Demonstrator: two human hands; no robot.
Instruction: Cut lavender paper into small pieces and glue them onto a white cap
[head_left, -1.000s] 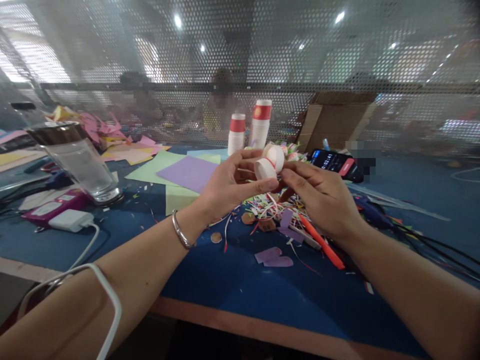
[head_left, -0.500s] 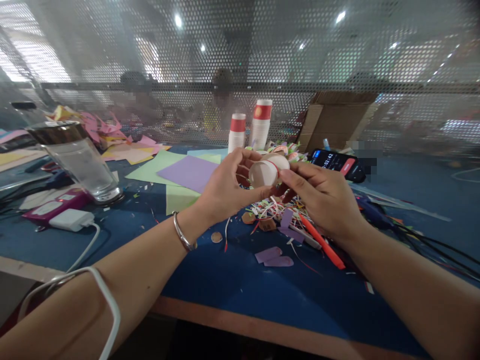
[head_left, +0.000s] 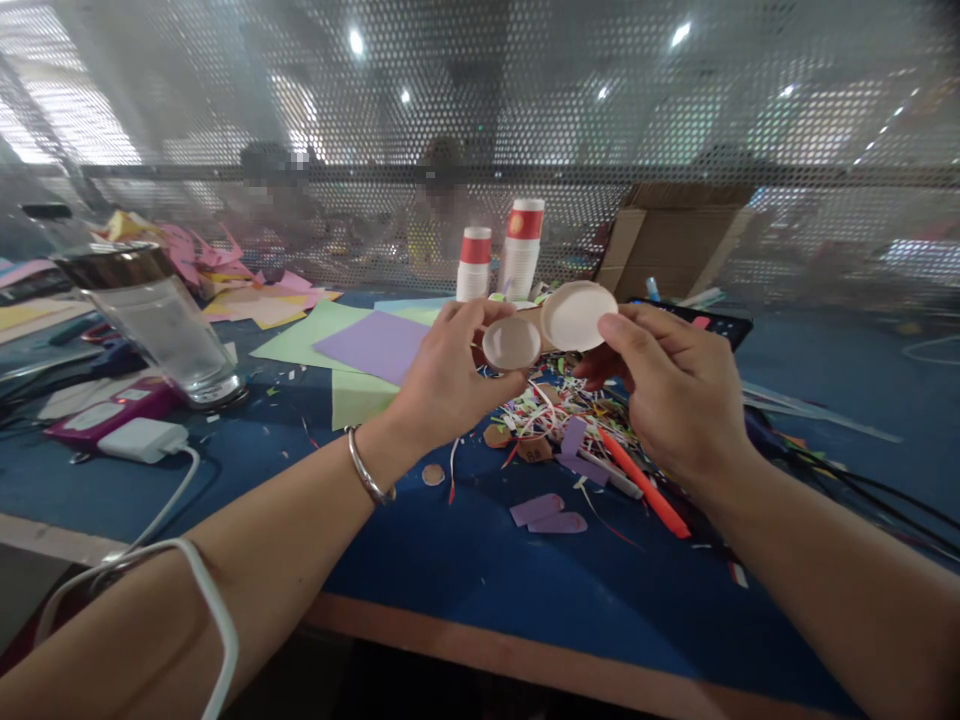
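The small cup (head_left: 511,345) and the large cup (head_left: 579,316), both shallow and white, are held up side by side above a blue table (head_left: 450,570) littered with paper scraps (head_left: 559,412). The left hand (head_left: 450,375) curls thumb and fingers around the small one; the right hand (head_left: 679,395) pinches the large one at its edge. Beyond them I see two cup stacks (head_left: 474,268) (head_left: 523,240), a carton (head_left: 675,245) and a perforated screen (head_left: 525,110), with people (head_left: 442,195) dim and blurred behind it. Whether the two cups touch or are joined, I can't tell. The right hand hides much of the phone (head_left: 733,324). A moment ago the cups overlapped and the phone's timer could be read; now the right hand has moved outward, and the large cup shows its full round.
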